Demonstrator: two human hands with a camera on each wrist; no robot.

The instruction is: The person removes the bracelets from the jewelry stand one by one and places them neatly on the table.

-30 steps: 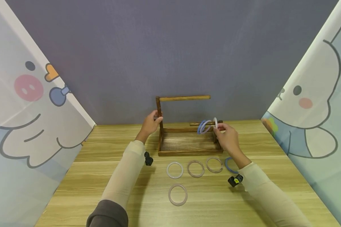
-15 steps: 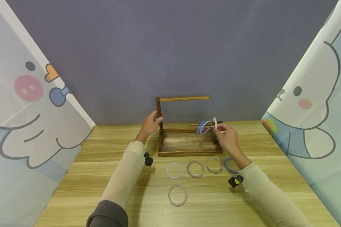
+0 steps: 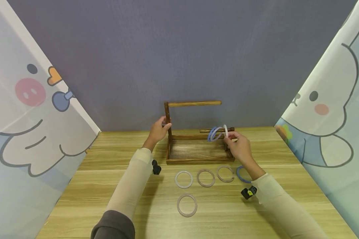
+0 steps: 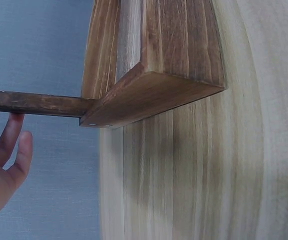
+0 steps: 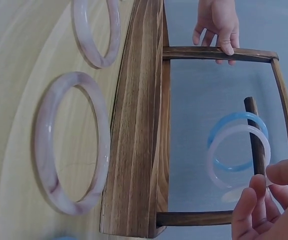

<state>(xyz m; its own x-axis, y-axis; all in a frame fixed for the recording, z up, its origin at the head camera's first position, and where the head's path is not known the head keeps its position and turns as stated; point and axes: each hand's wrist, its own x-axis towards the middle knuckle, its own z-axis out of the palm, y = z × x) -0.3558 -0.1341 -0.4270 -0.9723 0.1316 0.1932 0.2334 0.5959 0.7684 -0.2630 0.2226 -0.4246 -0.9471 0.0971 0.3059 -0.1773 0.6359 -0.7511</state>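
My left hand [image 3: 159, 130] grips the left upright post [image 3: 167, 111] of a dark wooden bangle stand [image 3: 200, 162], thumb on one side and fingers on the other. At the stand's right end, my right hand [image 3: 240, 145] pinches a white bangle [image 3: 225, 129] that encircles the short lower bar [image 3: 204, 130]. Left of it on the same bar hang a blue bangle [image 5: 229, 118] and a pale lilac bangle [image 5: 211, 162]. In the right wrist view, my fingers hide most of the white bangle.
Before the stand lie a white bangle [image 3: 183, 187], a brownish bangle [image 3: 206, 186], a mottled bangle [image 3: 225, 181] and a blue bangle [image 3: 238, 174] partly behind my right wrist. Nearer lies a pinkish bangle [image 3: 187, 216]. The stand's long upper bar [image 3: 194, 103] overhangs its tray.
My right hand has shifted slightly left with the white bangle along the lower bar. The left hand keeps its grip on the post, and the other bangles stay in place.
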